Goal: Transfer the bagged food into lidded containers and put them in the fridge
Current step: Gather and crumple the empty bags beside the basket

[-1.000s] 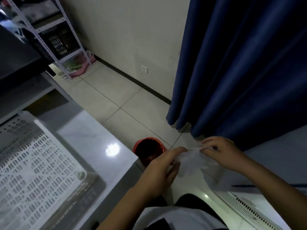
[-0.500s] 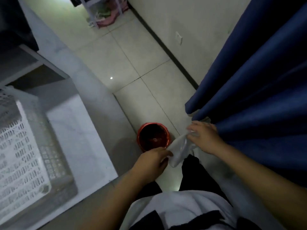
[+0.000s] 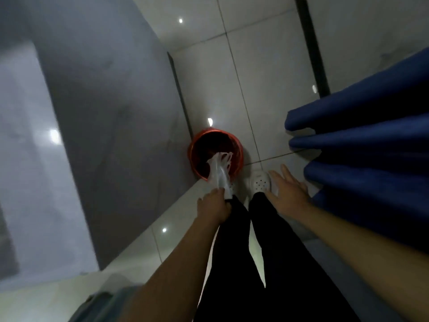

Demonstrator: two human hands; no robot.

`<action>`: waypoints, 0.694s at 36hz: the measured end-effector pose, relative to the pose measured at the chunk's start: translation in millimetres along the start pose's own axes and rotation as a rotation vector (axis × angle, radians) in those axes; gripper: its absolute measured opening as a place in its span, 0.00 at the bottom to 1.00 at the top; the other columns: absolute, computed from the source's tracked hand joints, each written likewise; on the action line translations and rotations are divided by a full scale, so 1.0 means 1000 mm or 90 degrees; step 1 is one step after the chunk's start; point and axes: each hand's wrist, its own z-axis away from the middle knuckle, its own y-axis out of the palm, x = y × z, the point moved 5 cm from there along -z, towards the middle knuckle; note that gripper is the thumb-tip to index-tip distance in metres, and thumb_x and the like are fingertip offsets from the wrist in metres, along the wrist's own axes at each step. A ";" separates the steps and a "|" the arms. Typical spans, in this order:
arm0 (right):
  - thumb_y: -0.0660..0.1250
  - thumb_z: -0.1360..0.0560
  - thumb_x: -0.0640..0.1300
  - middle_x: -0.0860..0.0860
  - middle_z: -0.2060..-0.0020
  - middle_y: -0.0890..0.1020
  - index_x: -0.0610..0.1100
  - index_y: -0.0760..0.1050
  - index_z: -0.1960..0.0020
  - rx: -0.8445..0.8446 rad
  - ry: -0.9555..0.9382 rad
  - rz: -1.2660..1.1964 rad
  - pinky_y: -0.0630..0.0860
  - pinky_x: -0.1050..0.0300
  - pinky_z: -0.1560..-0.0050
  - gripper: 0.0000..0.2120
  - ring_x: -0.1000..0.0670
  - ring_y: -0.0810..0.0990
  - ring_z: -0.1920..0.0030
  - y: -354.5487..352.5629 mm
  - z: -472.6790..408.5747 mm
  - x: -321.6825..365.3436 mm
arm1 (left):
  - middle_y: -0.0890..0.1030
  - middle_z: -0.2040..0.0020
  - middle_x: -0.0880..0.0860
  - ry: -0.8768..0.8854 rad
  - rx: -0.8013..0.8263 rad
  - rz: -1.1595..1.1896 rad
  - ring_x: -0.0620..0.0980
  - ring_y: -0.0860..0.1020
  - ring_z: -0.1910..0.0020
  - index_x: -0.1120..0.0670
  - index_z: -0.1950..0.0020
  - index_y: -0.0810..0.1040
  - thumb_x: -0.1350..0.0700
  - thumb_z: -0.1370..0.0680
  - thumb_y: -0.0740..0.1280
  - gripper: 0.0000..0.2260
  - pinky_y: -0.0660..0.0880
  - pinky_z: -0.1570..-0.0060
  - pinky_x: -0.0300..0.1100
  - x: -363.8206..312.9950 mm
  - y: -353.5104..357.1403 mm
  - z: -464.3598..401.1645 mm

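Note:
My left hand (image 3: 212, 204) grips one end of a crumpled clear plastic bag (image 3: 219, 169). The bag stretches away from the hand, and its far end hangs over the mouth of a red bin (image 3: 197, 145) on the floor. My right hand (image 3: 287, 185) is off the bag, fingers spread and straight, hovering above my white shoe to the right of the bin. No food or lidded container shows in this view.
A grey counter side (image 3: 111, 112) rises on the left, close to the bin. A blue curtain (image 3: 371, 147) hangs on the right. White tiled floor (image 3: 267, 54) stretches ahead. My black-trousered legs and white perforated shoes (image 3: 260, 182) stand just behind the bin.
My right hand has let go of the bag and opened. The left hand has carried the bag over the red bin. The view has tipped steeply down toward the floor.

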 end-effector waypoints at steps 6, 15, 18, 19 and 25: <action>0.58 0.20 0.59 0.51 0.20 0.46 0.54 0.53 0.22 0.010 0.099 -0.030 0.59 0.40 0.26 0.30 0.43 0.56 0.23 0.049 -0.073 -0.022 | 0.67 0.26 0.58 -0.056 0.016 -0.067 0.60 0.63 0.26 0.54 0.23 0.60 0.46 0.19 0.61 0.27 0.54 0.26 0.59 0.027 0.021 -0.094; 0.59 0.22 0.60 0.51 0.20 0.48 0.56 0.54 0.23 -0.019 0.114 -0.110 0.58 0.38 0.26 0.31 0.42 0.57 0.23 0.121 -0.171 -0.022 | 0.60 0.22 0.59 -0.059 0.037 -0.101 0.61 0.56 0.22 0.54 0.21 0.56 0.43 0.21 0.61 0.32 0.54 0.27 0.58 0.064 0.063 -0.241; 0.59 0.21 0.59 0.51 0.20 0.48 0.56 0.54 0.22 -0.021 0.093 -0.131 0.54 0.37 0.25 0.30 0.43 0.56 0.22 0.144 -0.202 -0.021 | 0.56 0.20 0.59 -0.067 0.066 -0.088 0.62 0.54 0.22 0.54 0.19 0.52 0.44 0.20 0.61 0.34 0.54 0.26 0.60 0.076 0.080 -0.285; 0.58 0.21 0.60 0.50 0.19 0.46 0.56 0.53 0.22 -0.016 0.086 -0.120 0.53 0.38 0.25 0.31 0.44 0.53 0.21 0.152 -0.209 -0.022 | 0.55 0.20 0.60 -0.072 0.082 -0.075 0.63 0.55 0.22 0.54 0.19 0.51 0.45 0.20 0.61 0.34 0.55 0.26 0.60 0.079 0.087 -0.298; 0.59 0.20 0.58 0.50 0.19 0.43 0.56 0.50 0.21 0.008 0.080 -0.067 0.52 0.38 0.25 0.31 0.42 0.52 0.21 0.183 -0.245 -0.039 | 0.56 0.20 0.63 -0.078 0.092 -0.074 0.66 0.57 0.23 0.53 0.19 0.51 0.47 0.17 0.57 0.29 0.58 0.25 0.59 0.093 0.108 -0.359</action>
